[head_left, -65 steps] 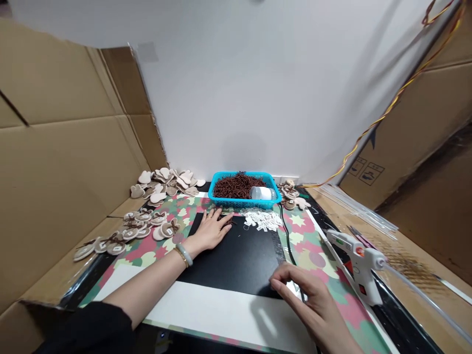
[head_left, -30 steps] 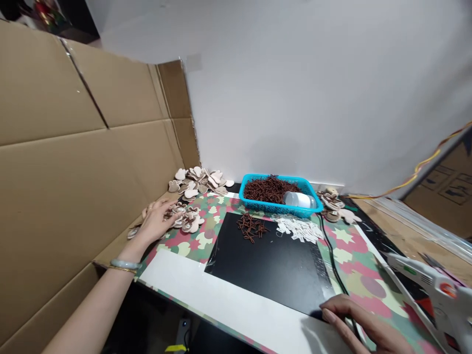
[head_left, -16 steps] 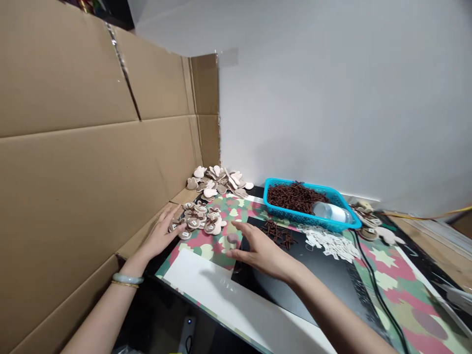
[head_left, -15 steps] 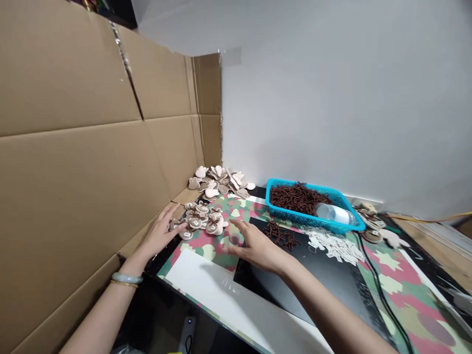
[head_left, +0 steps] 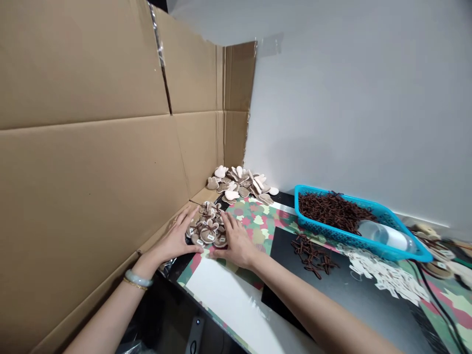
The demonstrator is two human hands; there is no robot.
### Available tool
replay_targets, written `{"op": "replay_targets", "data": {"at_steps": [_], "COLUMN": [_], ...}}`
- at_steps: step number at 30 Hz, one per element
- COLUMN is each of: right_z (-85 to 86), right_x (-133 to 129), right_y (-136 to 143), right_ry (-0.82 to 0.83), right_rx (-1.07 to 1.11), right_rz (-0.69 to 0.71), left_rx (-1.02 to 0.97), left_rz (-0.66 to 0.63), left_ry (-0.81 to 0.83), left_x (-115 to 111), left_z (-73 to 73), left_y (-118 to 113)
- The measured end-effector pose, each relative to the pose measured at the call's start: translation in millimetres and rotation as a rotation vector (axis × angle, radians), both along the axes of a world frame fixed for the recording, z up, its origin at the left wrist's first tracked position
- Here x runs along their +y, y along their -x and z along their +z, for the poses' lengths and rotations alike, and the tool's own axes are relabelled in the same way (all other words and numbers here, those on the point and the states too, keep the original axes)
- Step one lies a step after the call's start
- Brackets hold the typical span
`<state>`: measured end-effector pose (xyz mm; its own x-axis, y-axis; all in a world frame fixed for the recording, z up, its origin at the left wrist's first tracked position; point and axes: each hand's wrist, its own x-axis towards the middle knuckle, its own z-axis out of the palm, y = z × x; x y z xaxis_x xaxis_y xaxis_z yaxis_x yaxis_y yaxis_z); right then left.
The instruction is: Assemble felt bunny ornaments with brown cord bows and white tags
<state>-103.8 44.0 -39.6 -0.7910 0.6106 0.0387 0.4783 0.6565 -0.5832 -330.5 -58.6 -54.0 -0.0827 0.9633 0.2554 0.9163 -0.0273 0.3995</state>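
Note:
A small pile of tan bunny-shaped fabric patches (head_left: 209, 231), with brown bows and small white labels, lies at the table's left edge. On its left side rests my left hand (head_left: 177, 238), fingers stretched out and thumb apart along the near side. My right hand (head_left: 236, 242) curves around the pile's right side, its fingers apart and touching or very near the patches. Both thumbs point toward each other in front of the pile. Behind it, in the corner, is a heap of plain bunny patches (head_left: 243, 184) in cream and tan, without bows showing.
A blue basket (head_left: 306, 219) by the wall holds many brown bows (head_left: 332, 211) and a clear cup (head_left: 383, 236). Loose brown bows (head_left: 313, 253) lie on a black mat (head_left: 346, 290), beside white labels (head_left: 383, 270). Cardboard (head_left: 110, 172) walls the left side. A cable runs at right.
My right hand has moved left to the labelled pile, and my hands have drawn together around it. The bow patches are bunched closer. The view has turned left.

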Motion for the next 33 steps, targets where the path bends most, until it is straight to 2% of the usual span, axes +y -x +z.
{"op": "replay_targets", "data": {"at_steps": [3,6,9,13,16,18,19,20,22,23,25,26,28,30,33], "right_z": [-5.2,-8.3,-10.9,-9.3,1.7,14.4,21.9,29.7,44.5,50.7,58.6,60.2,58.8,52.9,41.4], "right_x": [14.3,20.9,15.7,6.7,16.6,36.6,50.6,67.0,104.4,124.1,161.3,177.6,203.5,220.7,234.5], "right_y": [11.8,33.7,65.9,100.9,100.2,86.9,78.2,69.1,52.1,45.0,34.1,30.2,24.6,20.6,15.4], "right_ry": [0.017,0.044,0.101,0.183,0.163,0.113,0.081,0.023,-0.146,-0.171,-0.173,-0.165,-0.145,-0.143,-0.151], "right_rx": [0.068,0.155,0.249,0.33,0.311,0.266,0.228,0.201,0.14,0.132,0.088,0.065,0.013,-0.033,-0.101], "right_rz": [-0.021,0.029,0.058,0.094,0.19,0.235,0.215,0.138,-0.15,-0.272,-0.473,-0.529,-0.588,-0.578,-0.486], "left_rx": [0.009,0.021,0.011,-0.016,0.037,0.067,0.073,0.069,0.056,0.047,0.027,0.003,-0.029,-0.025,-0.03], "left_rz": [0.0,0.024,0.054,0.168,0.233,0.247,0.236,0.207,0.131,0.08,-0.008,-0.032,-0.011,0.021,0.049], "left_ry": [0.002,-0.065,-0.141,-0.19,-0.254,-0.317,-0.344,-0.373,-0.392,-0.385,-0.288,-0.22,-0.044,-0.007,0.017], "left_x": [2.6,2.6,0.5,-4.0,-7.2,-6.1,-3.1,2.7,25.5,43.4,91.4,119.7,178.0,228.7,274.5], "left_z": [4.8,8.4,7.3,1.4,3.9,14.1,22.0,31.5,52.6,62.6,77.8,82.0,83.1,75.7,54.5], "left_y": [1.3,8.0,18.7,21.7,13.0,6.1,2.9,0.1,-4.8,-6.8,-8.8,-8.5,-4.8,1.1,7.0]}}
